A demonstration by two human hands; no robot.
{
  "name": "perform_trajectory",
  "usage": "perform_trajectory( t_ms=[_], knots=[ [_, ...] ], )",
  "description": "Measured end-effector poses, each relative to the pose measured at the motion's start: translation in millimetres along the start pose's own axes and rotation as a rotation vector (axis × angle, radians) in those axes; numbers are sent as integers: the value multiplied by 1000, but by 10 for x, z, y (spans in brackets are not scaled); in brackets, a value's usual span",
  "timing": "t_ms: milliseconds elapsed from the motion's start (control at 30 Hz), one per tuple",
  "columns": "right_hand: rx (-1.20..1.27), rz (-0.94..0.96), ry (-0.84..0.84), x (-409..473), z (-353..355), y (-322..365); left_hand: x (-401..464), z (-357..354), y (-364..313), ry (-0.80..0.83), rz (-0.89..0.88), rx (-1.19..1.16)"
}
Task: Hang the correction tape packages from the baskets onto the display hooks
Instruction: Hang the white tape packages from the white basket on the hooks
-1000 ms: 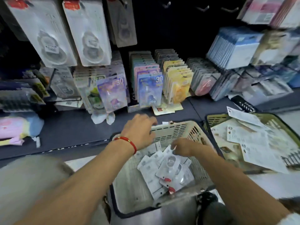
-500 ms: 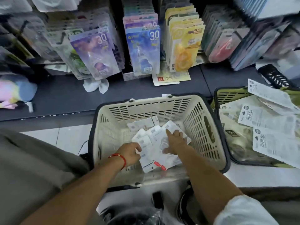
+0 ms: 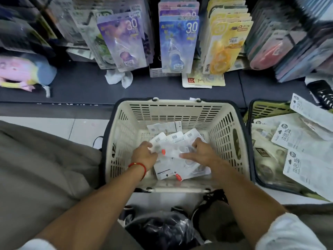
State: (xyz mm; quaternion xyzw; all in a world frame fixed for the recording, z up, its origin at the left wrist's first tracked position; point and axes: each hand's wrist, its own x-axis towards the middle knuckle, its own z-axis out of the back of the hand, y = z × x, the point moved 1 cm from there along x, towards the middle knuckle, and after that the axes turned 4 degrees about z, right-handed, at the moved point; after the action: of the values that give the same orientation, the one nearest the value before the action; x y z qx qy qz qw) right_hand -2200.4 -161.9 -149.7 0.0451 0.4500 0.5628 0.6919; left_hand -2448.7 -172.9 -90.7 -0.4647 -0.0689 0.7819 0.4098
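Observation:
A cream plastic basket (image 3: 221, 134) stands on the floor in front of me with a loose pile of white correction tape packages (image 3: 173, 139) at its bottom. Both my hands are inside it. My left hand (image 3: 144, 156) grips the left edge of a clear blister package with a red tab (image 3: 171, 151). My right hand (image 3: 200, 152) holds the right side of the same package, fingers curled over the pile. Hanging rows of packages (image 3: 178, 44) fill the display above the dark shelf.
A second, green basket (image 3: 261, 110) full of white packages sits at the right. The dark shelf (image 3: 81, 87) carries a crumpled white tissue (image 3: 118, 78), a pastel plush item (image 3: 23, 73) and a black device (image 3: 322, 92). A black bag (image 3: 162, 230) lies by my feet.
My view dropped from the display toward the basket. Both hands went from the basket rim down into the pile and have gathered a blister package between them.

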Motion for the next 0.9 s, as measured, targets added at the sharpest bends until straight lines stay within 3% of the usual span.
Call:
perform_trajectory(
  t_ms=[67, 133, 200, 233, 333, 367, 433, 533, 600, 700, 800, 900],
  knots=[
    [159, -49, -65, -121, 79, 97, -25, 11, -84, -35, 149, -395],
    [214, -16, -53, -200, 51, 266, -61, -18, -207, 122, 246, -739],
    [292, 41, 10, -253, -58, 474, -113, -81, -299, 299, 206, -866],
    [338, 75, 65, -269, -125, 566, -147, -111, -324, 312, 156, -890],
    [413, 126, 200, -252, -273, 685, -66, -127, -249, 121, 31, -850],
    [340, 141, 180, -220, -285, 654, -14, -101, -201, 81, 42, -805],
    [-45, 182, 96, -112, -272, 462, 62, -33, -96, 67, 94, -781],
    [-591, 169, 240, -35, -236, 98, 145, 48, 62, 91, 135, -799],
    [-689, 169, 293, -26, -213, -11, 152, 90, 156, 105, 148, -780],
    [-773, 148, 228, 51, -212, 28, 131, 184, 237, 126, 216, -839],
    [-574, 74, 119, 86, -143, 102, 95, 238, 223, 192, 250, -935],
    [-76, -26, 112, 0, 45, 152, 49, 223, 146, 277, 249, -978]
  ],
)
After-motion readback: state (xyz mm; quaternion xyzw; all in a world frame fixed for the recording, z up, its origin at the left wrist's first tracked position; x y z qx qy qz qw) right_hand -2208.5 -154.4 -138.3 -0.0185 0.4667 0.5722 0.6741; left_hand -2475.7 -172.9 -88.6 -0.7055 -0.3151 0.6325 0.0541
